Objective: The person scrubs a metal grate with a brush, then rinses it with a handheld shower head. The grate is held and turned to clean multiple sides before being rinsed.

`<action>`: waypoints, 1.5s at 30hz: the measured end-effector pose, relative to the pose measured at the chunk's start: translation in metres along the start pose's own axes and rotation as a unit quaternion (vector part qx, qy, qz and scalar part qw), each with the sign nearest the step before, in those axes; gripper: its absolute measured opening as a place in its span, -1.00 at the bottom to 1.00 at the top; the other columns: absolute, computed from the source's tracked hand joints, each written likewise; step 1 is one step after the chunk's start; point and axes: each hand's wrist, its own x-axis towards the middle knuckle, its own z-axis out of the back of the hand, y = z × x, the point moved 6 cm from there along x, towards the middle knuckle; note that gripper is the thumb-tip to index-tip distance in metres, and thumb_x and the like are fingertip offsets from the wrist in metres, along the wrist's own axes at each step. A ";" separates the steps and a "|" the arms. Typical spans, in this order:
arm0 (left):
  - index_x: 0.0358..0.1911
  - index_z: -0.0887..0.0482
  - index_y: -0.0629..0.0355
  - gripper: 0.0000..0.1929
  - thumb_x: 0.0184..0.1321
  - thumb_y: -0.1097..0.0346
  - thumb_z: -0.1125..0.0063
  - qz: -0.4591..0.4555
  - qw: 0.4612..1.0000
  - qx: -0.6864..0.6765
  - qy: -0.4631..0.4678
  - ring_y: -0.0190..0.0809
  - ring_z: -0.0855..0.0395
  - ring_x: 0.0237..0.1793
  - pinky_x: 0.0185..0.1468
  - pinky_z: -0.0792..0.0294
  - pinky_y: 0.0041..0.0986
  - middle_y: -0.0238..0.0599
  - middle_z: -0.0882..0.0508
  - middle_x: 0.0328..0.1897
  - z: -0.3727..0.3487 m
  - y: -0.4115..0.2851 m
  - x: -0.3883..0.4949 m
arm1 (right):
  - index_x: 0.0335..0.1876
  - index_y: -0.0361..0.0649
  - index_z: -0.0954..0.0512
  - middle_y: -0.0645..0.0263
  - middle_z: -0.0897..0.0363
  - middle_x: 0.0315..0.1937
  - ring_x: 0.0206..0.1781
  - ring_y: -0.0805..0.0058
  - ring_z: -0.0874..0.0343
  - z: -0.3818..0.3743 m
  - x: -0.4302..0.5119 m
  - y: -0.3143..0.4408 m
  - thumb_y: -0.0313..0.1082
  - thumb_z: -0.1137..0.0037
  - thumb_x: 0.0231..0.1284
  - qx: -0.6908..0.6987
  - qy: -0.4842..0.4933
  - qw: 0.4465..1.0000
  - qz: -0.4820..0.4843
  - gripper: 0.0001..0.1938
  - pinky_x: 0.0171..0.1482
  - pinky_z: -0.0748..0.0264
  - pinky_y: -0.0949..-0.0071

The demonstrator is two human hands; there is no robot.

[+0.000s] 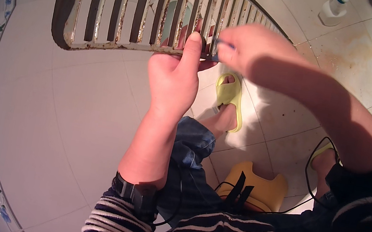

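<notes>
A slatted metal rack (pixel 147 2) with rust-brown patches along its bars is raised before me, its near edge low and its top running out of view. My left hand (pixel 180 63) grips the near edge, thumb over the front and fingers behind the slats. Blurred by motion, my right hand (pixel 247 48) is at the slats just right of it. Its fingers are closed around a slim blue tool (pixel 225 44), perhaps a brush; most of it is hidden.
A white plastic bottle (pixel 333 11) stands on the tiled floor (pixel 279 131), near brownish stains. Something pale green (pixel 177 15) shows behind the slats. Below are a yellow-green slipper (pixel 228 92) on a foot and a yellow stool (pixel 252 182). Black cables (pixel 311 162) hang by my legs.
</notes>
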 end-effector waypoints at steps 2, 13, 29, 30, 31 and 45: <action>-0.04 -0.47 0.40 -0.71 0.28 0.33 0.13 0.010 1.000 0.016 0.001 -0.27 -0.61 -0.25 -0.28 -0.56 -0.43 -0.08 -0.60 -0.15 0.000 0.001 -0.001 | -0.41 -0.33 -0.43 0.00 -0.40 -0.61 -0.48 0.11 -0.40 -0.008 -0.002 -0.001 -0.25 0.11 0.16 0.028 0.042 0.999 -0.001 -0.75 -0.37 -0.32 0.27; -0.04 -0.47 0.39 -0.72 0.28 0.35 0.13 0.001 0.999 0.033 0.005 -0.24 -0.59 -0.14 -0.27 -0.58 -0.41 -0.08 -0.58 -0.13 -0.001 -0.005 0.000 | -0.37 -0.33 -0.42 0.04 -0.39 -0.62 -0.55 0.24 -0.35 -0.007 -0.008 -0.003 -0.24 0.12 0.15 0.005 0.027 1.000 0.006 -0.75 -0.40 -0.31 0.30; -0.26 -0.56 0.46 -0.74 0.28 0.33 0.10 -0.028 0.999 0.005 -0.018 -0.37 -0.57 -0.40 -0.28 -0.56 -0.45 -0.21 -0.60 -0.41 -0.004 -0.013 -0.004 | -0.40 -0.29 -0.46 0.04 -0.47 -0.53 -0.38 0.10 -0.51 0.001 -0.011 0.007 -0.22 0.18 0.16 -0.069 -0.054 0.995 0.039 -0.73 -0.27 -0.41 0.20; -0.26 -0.56 0.46 -0.74 0.28 0.33 0.10 -0.029 0.999 0.006 -0.015 -0.38 -0.57 -0.41 -0.28 -0.56 -0.45 -0.22 -0.60 -0.42 -0.005 -0.013 -0.004 | -0.40 -0.29 -0.46 0.03 -0.48 -0.53 -0.38 0.09 -0.51 0.009 -0.007 0.008 -0.22 0.18 0.16 -0.087 -0.091 0.991 0.052 -0.73 -0.27 -0.41 0.19; -0.27 -0.56 0.46 -0.74 0.28 0.33 0.10 -0.028 0.999 0.005 -0.013 -0.38 -0.56 -0.41 -0.29 -0.56 -0.46 -0.23 -0.60 -0.42 -0.005 -0.013 -0.004 | -0.40 -0.29 -0.46 0.03 -0.49 -0.52 -0.37 0.07 -0.51 0.012 -0.006 0.007 -0.22 0.17 0.16 -0.106 -0.110 0.987 0.052 -0.73 -0.27 -0.41 0.18; -0.22 -0.57 0.44 -0.74 0.28 0.34 0.11 -0.016 1.000 0.013 -0.014 -0.42 -0.54 -0.41 -0.34 -0.55 -0.49 -0.27 -0.59 -0.40 -0.004 -0.009 -0.005 | -0.37 -0.27 -0.45 0.04 -0.50 -0.51 -0.40 0.06 -0.50 0.014 -0.004 0.008 -0.26 0.14 0.11 -0.144 -0.089 0.984 0.050 -0.78 -0.32 -0.41 0.17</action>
